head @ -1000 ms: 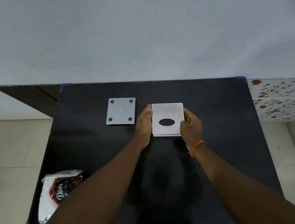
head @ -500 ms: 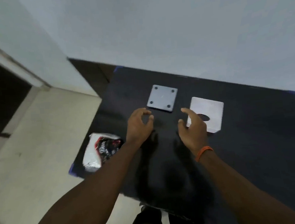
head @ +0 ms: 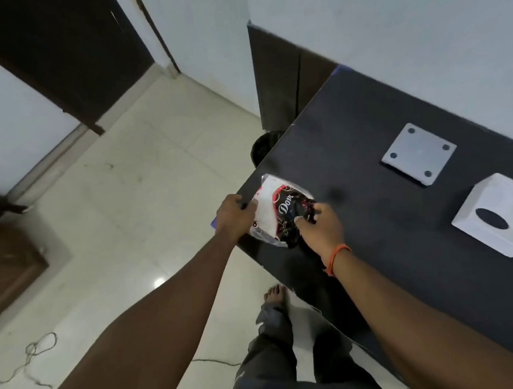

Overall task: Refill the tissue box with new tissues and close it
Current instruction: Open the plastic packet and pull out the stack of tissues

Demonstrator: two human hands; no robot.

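Note:
A plastic tissue pack (head: 278, 211), white with black and red print, lies at the near left corner of the black table (head: 373, 215). My left hand (head: 234, 219) grips its left end and my right hand (head: 320, 226) grips its right end. The white tissue box (head: 505, 214), with a dark oval slot on top, stands at the right edge of the view, apart from both hands. Its grey square base plate (head: 419, 154), with four dark round pads, lies flat beyond it.
The table's left edge runs diagonally above a pale tiled floor (head: 127, 204). A dark bin (head: 265, 147) sits on the floor beside the table. A thin cable (head: 31, 356) trails on the floor at lower left. My bare foot (head: 275, 294) shows below.
Both hands let go of the white tissue box, moved left to the table corner and took hold of the tissue pack. The view swung left and down.

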